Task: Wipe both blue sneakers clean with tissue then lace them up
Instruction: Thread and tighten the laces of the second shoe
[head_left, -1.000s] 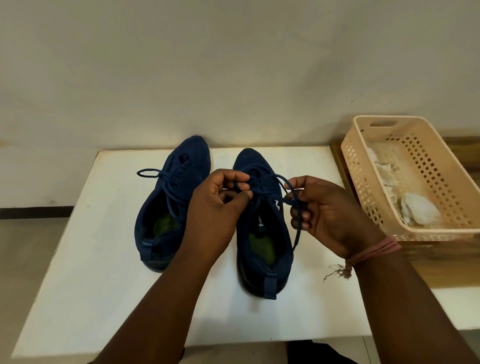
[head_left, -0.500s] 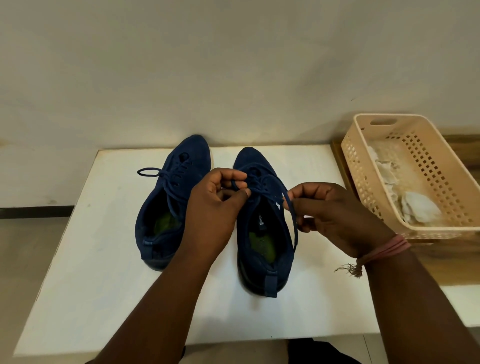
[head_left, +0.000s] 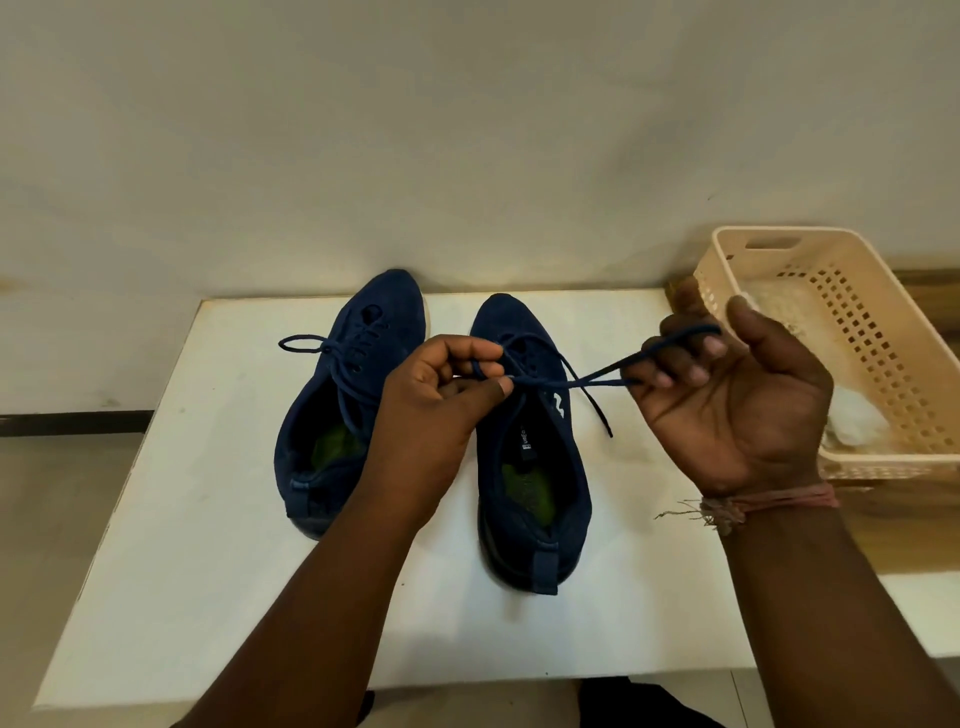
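Currently: both blue sneakers set side by side on white table, heels nearest camera. Lace of right sneaker pulled taut between hands above tongue. One loop pinched by left hand, thumb against forefinger; other loop gripped in curled fingers of right hand, palm up. Left sneaker already tied with bow. Farther right: beige basket, crumpled tissue inside.

Both hands' grip on taut lace
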